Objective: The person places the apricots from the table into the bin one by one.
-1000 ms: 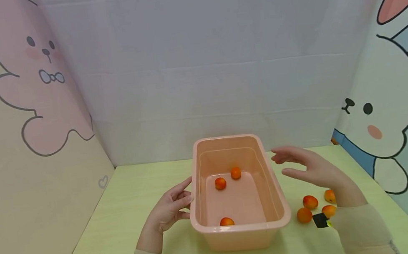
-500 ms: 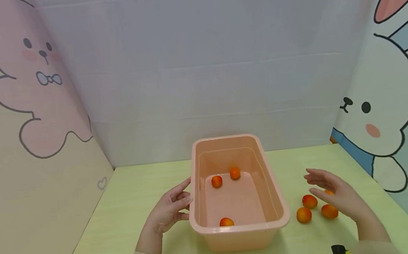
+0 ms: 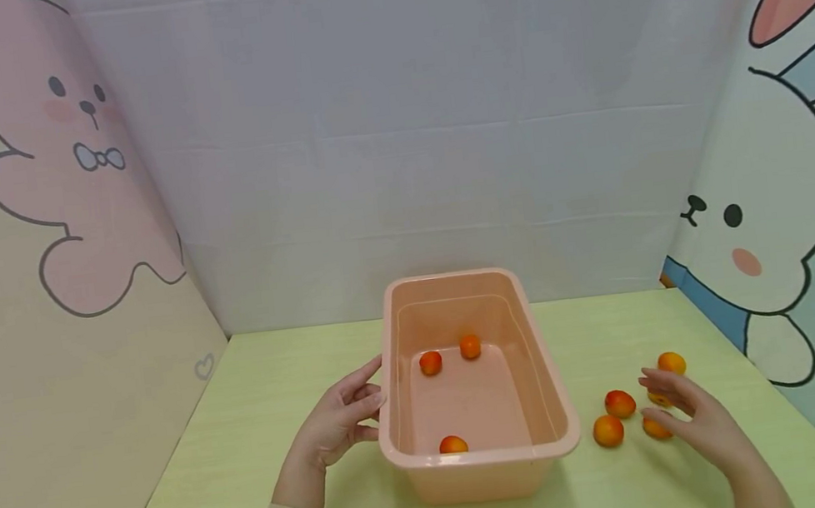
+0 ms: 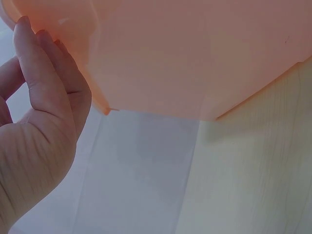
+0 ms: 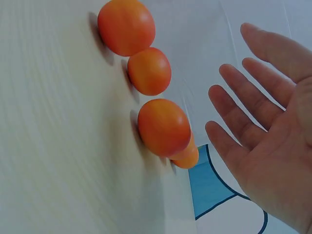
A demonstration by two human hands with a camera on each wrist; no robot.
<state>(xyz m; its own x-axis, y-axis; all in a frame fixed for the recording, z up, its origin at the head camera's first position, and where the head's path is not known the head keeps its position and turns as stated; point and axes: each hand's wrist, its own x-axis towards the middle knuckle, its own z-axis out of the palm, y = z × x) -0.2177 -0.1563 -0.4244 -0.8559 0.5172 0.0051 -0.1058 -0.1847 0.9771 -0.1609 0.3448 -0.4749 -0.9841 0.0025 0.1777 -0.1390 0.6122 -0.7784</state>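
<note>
Right wrist view is showing the right hand [image 5: 273, 131] spread wide, apricots [image 5: 163, 127] just beside; left hand [image 3: 339, 419] is resting straight-fingered against the tub [image 3: 544, 389].

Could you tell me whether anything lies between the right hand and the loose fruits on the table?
Nothing visible does. The right hand, open, hovers right beside the fruits on the table, with only bare surface between them in the right wrist view.

Fruits we count inside the tub [image 3: 557, 425]: three [image 3: 431, 363] [image 3: 470, 346] [image 3: 453, 444]
Fruits we count right of the tub, on the surface [image 3: 244, 407]: four [image 3: 608, 431] [image 3: 620, 403] [image 3: 654, 427] [image 3: 671, 362]
Tubs we see: one
Hands we see: two [image 3: 336, 421] [image 3: 698, 418]
</note>
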